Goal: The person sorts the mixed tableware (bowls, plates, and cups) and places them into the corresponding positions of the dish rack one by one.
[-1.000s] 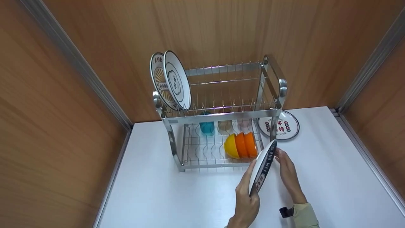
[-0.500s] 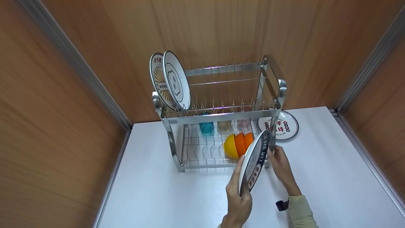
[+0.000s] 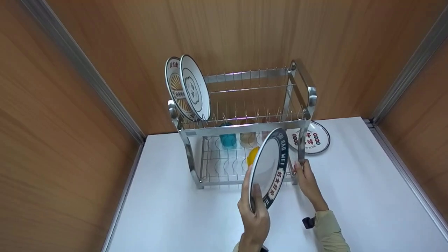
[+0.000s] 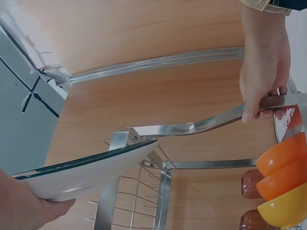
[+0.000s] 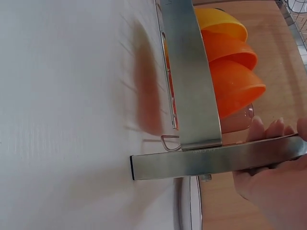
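My left hand (image 3: 254,217) grips a white plate (image 3: 267,168) with a dark lettered rim by its lower edge, thumb on the face. The plate is tilted on edge in front of the metal dish rack (image 3: 241,127), apart from it in the left wrist view. With my right hand (image 3: 309,183) I hold the rack's front right leg (image 5: 230,158), fingers curled round it. Two plates, one with a sunburst pattern (image 3: 176,89) and one with a flower-shaped outline (image 3: 196,87), stand upright at the left of the upper tier.
Stacked yellow and orange bowls (image 5: 230,60) lie sideways on the lower tier. Behind them are a blue cup (image 3: 228,140) and an amber cup (image 3: 247,139). Another plate (image 3: 316,138) lies flat on the white table (image 3: 161,210), right of the rack. Wooden walls enclose the table.
My left hand has carried the plate left and up, turning its face more into view and covering the orange bowls. My right hand has moved left onto the rack's leg.
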Tool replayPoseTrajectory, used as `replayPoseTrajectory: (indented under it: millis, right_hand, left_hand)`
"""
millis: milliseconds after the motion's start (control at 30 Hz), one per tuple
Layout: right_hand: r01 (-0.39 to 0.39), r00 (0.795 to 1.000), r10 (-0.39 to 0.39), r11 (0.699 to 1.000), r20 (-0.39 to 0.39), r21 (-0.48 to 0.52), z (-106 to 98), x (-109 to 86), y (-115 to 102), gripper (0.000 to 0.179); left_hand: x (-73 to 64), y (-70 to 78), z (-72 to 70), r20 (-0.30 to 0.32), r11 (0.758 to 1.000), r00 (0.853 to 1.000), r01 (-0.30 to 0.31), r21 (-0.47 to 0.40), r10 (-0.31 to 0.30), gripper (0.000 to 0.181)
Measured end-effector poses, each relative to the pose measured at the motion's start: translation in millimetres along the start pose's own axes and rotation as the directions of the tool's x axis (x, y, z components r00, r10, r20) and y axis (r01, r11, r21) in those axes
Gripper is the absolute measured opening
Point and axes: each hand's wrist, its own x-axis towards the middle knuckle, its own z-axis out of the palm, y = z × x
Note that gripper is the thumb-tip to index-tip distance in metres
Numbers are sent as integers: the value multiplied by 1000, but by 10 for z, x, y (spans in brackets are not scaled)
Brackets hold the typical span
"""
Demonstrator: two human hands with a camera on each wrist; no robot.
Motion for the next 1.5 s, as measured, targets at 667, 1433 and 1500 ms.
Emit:
replayPoseTrajectory:
  millis: [667, 1433, 1500]
  right_hand:
    - [30, 998, -31, 999, -48, -22, 40, 132, 368, 31]
    - [17, 998, -19, 999, -66, -39, 43, 66, 356, 36]
    - [19, 997, -22, 999, -69, -46, 44, 64, 364, 35]
  left_hand:
    - [338, 214, -192, -414, 995, 909, 76, 68, -41, 38]
    - [759, 198, -472, -604, 994, 797, 77, 76, -16, 46]
    - [792, 194, -483, -613, 992, 790, 89, 95, -13, 46]
